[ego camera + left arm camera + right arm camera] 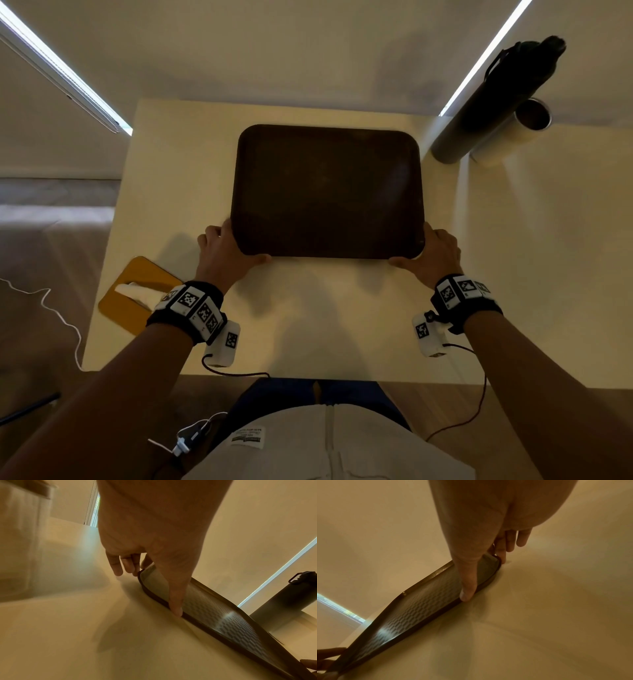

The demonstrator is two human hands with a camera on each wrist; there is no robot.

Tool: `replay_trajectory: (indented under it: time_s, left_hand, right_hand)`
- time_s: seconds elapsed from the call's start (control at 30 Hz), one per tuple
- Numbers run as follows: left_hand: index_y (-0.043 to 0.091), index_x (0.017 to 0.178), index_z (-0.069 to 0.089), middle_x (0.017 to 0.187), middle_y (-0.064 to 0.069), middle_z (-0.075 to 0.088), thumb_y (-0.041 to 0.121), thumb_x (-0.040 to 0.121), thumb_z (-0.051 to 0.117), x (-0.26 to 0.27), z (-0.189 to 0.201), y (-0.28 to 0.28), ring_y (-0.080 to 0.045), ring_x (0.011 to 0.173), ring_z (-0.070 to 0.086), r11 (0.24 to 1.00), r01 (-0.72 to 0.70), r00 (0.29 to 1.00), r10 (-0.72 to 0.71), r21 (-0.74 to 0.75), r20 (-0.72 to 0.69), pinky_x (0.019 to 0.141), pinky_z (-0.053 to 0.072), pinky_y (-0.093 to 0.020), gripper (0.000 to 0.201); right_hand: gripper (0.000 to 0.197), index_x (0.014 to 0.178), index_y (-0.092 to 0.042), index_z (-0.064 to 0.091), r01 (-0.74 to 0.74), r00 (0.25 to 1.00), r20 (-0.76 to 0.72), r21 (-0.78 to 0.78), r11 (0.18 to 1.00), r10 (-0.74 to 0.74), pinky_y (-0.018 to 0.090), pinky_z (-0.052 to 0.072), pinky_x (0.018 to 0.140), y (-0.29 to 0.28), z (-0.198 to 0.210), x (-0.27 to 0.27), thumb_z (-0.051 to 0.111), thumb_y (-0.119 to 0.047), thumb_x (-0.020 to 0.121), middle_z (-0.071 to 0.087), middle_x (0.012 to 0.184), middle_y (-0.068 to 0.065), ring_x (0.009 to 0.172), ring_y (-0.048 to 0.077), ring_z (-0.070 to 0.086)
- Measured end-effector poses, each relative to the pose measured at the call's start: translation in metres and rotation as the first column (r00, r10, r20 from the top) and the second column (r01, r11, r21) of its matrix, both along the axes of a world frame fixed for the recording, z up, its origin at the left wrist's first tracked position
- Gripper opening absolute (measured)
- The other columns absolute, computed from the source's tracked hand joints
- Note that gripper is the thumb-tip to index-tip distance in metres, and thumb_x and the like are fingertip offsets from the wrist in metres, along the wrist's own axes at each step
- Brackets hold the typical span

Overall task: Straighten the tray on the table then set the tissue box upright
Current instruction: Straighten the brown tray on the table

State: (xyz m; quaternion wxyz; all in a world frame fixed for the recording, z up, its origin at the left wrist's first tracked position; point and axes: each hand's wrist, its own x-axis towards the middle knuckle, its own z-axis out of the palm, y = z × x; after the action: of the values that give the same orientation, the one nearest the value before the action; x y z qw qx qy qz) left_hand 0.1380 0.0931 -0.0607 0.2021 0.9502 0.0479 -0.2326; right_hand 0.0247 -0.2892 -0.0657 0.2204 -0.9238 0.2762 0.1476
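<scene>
- Broadly, the table bears the dark tray at its middle, lying flat and close to square with the near edge; a small skew seems to remain, so I judge the straightening nearly done.
- Risk for the tray: both hands only press its near corners, so an uneven push could turn it askew again or slide it toward the dark bottle and the steel cup beside its far right corner, tipping them.
- Next, the yellow tissue box lies on its side at the table's left edge, a tissue showing. Its outer corner appears to overhang the edge, so a careless reach could push it off.
- Left hand: thumb along the tray's near rim, fingers against the left side, bracing rather than lifting.
- Right hand: the mirror hold on the near right corner.
- Wrist cables could catch on the table edge.
- Writing: a small label on the person's garment, too blurred to read; the wristbands carry square coded markers, no words.
</scene>
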Motion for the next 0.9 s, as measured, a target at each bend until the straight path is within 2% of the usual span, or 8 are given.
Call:
replay_trajectory:
  time_s: [0.23,0.33,0.4,0.57,0.9]
  left_hand:
    - [0.022,0.149,0.029,0.14,-0.015,0.043,0.065,0.057,0.082,0.032,0.004,-0.01,-0.038,0.126,0.035,1.0,0.029,1.0,-0.029,-0.002,-0.004,0.104,0.034,-0.049,0.115]
    - [0.021,0.149,0.028,0.138,-0.018,0.04,0.059,0.06,0.086,0.038,0.005,-0.014,-0.039,0.128,0.033,1.0,0.009,1.0,-0.009,-0.008,-0.022,0.106,0.035,-0.051,0.113]
    - [0.023,0.149,0.028,0.138,-0.016,0.042,0.065,0.055,0.083,0.04,0.006,-0.015,-0.038,0.127,0.034,1.0,0.021,1.0,-0.021,-0.007,-0.009,0.105,0.035,-0.05,0.116]
    - [0.018,0.151,0.027,0.14,-0.02,0.039,0.051,0.065,0.087,0.035,0.009,-0.016,-0.04,0.129,0.033,0.999,0.032,0.999,-0.032,-0.025,0.012,0.108,0.033,-0.051,0.11]
    - [0.021,0.152,0.025,0.142,-0.019,0.036,0.056,0.062,0.086,0.028,0.006,-0.015,-0.039,0.134,0.031,0.999,0.011,1.0,-0.011,-0.031,0.0,0.107,0.037,-0.054,0.114]
  right_hand:
    - [0.093,0.138,-0.021,0.039,0.004,1.0,-0.031,0.003,1.0,-0.003,0.053,0.032,0.106,-0.008,0.001,0.026,0.079,-0.061,0.064,0.05,0.131,0.015,0.129,0.038,0.037]
    - [0.092,0.139,-0.022,0.039,0.014,1.0,-0.016,0.014,1.0,-0.014,0.053,0.03,0.106,-0.01,0.003,0.03,0.08,-0.058,0.065,0.05,0.132,0.015,0.13,0.038,0.036]
    - [0.092,0.139,-0.023,0.038,0.017,1.0,-0.01,0.022,1.0,-0.016,0.053,0.03,0.106,-0.012,0.002,0.031,0.08,-0.058,0.065,0.05,0.133,0.015,0.13,0.037,0.035]
    - [0.094,0.141,-0.023,0.037,0.019,1.0,-0.01,0.026,0.999,-0.019,0.053,0.03,0.106,-0.013,0.001,0.03,0.08,-0.058,0.065,0.049,0.134,0.015,0.131,0.038,0.034]
    - [0.098,0.143,-0.02,0.034,0.013,1.0,-0.021,0.012,1.0,-0.013,0.054,0.031,0.108,-0.013,-0.003,0.025,0.079,-0.061,0.066,0.048,0.136,0.016,0.131,0.038,0.035]
